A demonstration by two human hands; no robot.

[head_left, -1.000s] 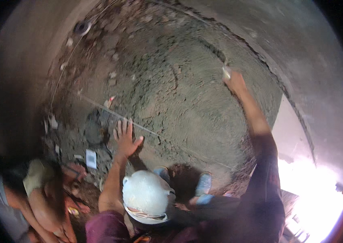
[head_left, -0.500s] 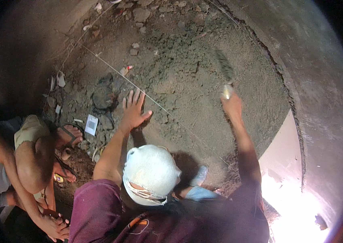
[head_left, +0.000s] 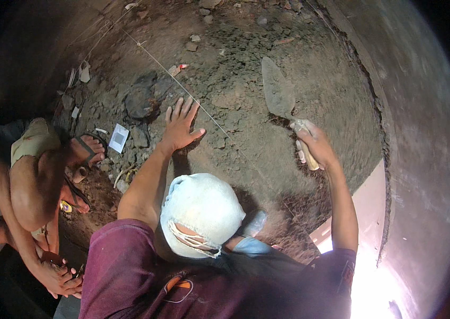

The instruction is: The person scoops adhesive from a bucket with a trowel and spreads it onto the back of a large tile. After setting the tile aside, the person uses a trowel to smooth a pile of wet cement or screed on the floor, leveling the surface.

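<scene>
Neither my left hand nor my right hand is in view. In front of me, a co-worker in a white cap [head_left: 204, 212] and maroon shirt [head_left: 129, 271] bends over a patch of damp grey mortar [head_left: 235, 80]. Their right hand [head_left: 318, 141] grips the wooden handle of a pointed trowel, whose blade [head_left: 278, 87] lies over the mortar, tip toward the far side. The co-worker's left hand [head_left: 181, 127] rests with fingers spread on the ground beside a taut string [head_left: 169, 73].
Another person's clasped hands [head_left: 64, 279] and sandalled foot [head_left: 91, 149] are at the left. Rubble, a small white packet [head_left: 119, 138] and a dark lump [head_left: 141, 101] lie nearby. A curved wall [head_left: 416, 133] bounds the right; bright light glares at its foot.
The co-worker's trowel has come nearer to them, its blade swinging left and showing its flat face. Their left hand stays planted. The whole view has shifted, moving the ground upward in the picture.
</scene>
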